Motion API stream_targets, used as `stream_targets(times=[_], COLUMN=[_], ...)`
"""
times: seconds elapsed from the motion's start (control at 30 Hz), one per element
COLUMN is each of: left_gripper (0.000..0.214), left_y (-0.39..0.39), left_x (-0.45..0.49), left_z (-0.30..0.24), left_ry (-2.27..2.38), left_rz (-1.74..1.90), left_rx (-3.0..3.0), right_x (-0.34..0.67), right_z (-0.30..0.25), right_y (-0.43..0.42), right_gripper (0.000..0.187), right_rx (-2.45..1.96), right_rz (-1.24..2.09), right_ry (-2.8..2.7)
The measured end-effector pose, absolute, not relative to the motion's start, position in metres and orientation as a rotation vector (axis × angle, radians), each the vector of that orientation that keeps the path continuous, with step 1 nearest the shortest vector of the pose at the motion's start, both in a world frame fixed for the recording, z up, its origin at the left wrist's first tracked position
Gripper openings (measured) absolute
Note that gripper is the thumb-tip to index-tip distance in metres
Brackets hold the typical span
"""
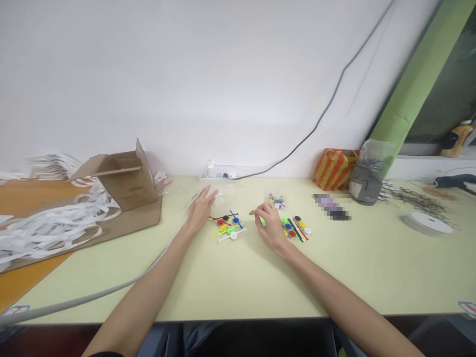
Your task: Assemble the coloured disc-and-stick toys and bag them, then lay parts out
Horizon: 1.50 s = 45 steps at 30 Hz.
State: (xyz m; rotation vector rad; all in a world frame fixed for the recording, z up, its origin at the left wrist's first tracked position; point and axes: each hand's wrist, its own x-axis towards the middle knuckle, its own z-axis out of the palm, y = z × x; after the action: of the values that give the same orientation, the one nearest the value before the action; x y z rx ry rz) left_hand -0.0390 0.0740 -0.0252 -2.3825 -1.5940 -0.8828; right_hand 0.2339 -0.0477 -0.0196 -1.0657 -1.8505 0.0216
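The fingertips of the right hand (pixel 269 225) pinch a small bright-green plastic piece (pixel 263 223) just left of a multicoloured cluster of plastic rods and discs (pixel 295 229), while the left hand (pixel 201 209), fingers spread and empty, sits nearer a second such cluster (pixel 227 227).

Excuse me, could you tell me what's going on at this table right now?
A person is working with both bare hands at a pale green table. Their right hand pinches a small green plastic piece beside a cluster of coloured sticks and round caps. Their open left hand is next to a similar cluster. A cardboard box stands further left.
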Motion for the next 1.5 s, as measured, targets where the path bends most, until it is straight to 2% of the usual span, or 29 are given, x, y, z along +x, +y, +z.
stream_targets(times=[0.1,0.3,0.43,0.63,0.87,1.2,1.33,1.5], left_gripper=[0.046,0.071,0.080,0.093,0.086,0.062,0.042,0.035], left_y=[0.063,0.031,0.003,-0.010,-0.001,0.000,0.003,0.011], left_x=[-0.030,-0.014,0.000,0.010,0.012,0.014,0.013,0.006], left_z=[-0.008,0.016,0.022,0.021,0.016,0.015,0.015,0.012], left_ry=[-1.336,-0.900,-0.661,-0.449,-0.376,-0.679,-0.808,-0.870], left_rz=[-0.916,-1.075,-1.108,-1.072,-1.152,-1.036,-0.951,-0.938], left_rx=[-2.415,-2.557,-2.585,-2.636,-2.528,-2.353,-2.350,-2.322], right_x=[0.238,0.237,0.236,0.239,0.241,0.235,0.233,0.236], right_z=[-0.014,-0.006,-0.002,0.000,-0.007,-0.014,-0.013,-0.007], right_y=[-0.049,-0.053,-0.056,-0.057,-0.052,-0.051,-0.053,-0.056], right_gripper=[0.032,0.043,0.054,0.060,0.051,0.031,0.032,0.048], right_rx=[-1.056,-0.939,-0.902,-0.935,-0.969,-0.916,-0.882,-0.930], right_rz=[0.006,0.117,0.159,-0.003,-0.087,-0.126,-0.122,-0.118], right_ry=[-1.808,-1.830,-1.914,-1.809,-1.691,-1.800,-1.811,-1.760])
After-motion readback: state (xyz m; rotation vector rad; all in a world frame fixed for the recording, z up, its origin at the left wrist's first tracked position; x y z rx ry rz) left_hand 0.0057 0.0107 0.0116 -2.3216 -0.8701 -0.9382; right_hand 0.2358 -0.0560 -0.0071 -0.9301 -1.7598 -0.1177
